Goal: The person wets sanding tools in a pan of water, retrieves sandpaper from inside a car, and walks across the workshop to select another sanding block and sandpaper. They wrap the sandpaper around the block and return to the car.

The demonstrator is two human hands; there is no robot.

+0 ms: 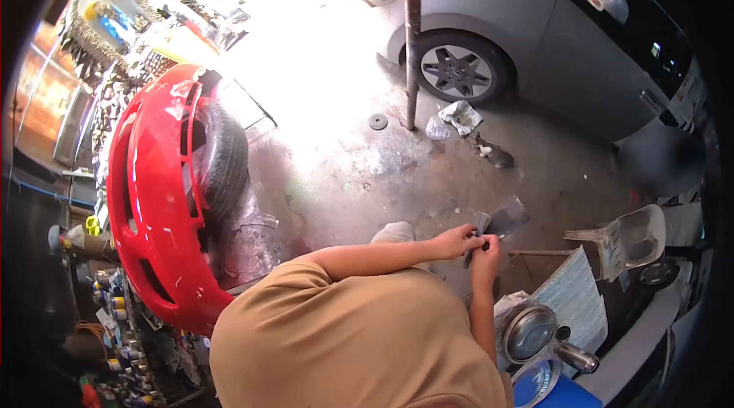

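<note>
My left hand (pixel 456 242) and my right hand (pixel 487 249) meet in front of my body, right of the middle of the view. Fingers of both are closed on a thin dark sheet (pixel 509 217), which fans out beyond them to the upper right. A narrow dark end of it sticks out below my left hand. The sheet's material is too small to tell. Below my right hand lie a round metal container (pixel 530 331) and a speckled flat board (pixel 573 301).
A red car bumper (pixel 157 194) stands at the left beside a tire (pixel 227 159). A rusty post (pixel 412 48) rises before a grey car (pixel 527 41). Crumpled paper (pixel 461 117) lies on the floor. At the right is a clear plastic container (pixel 641 238).
</note>
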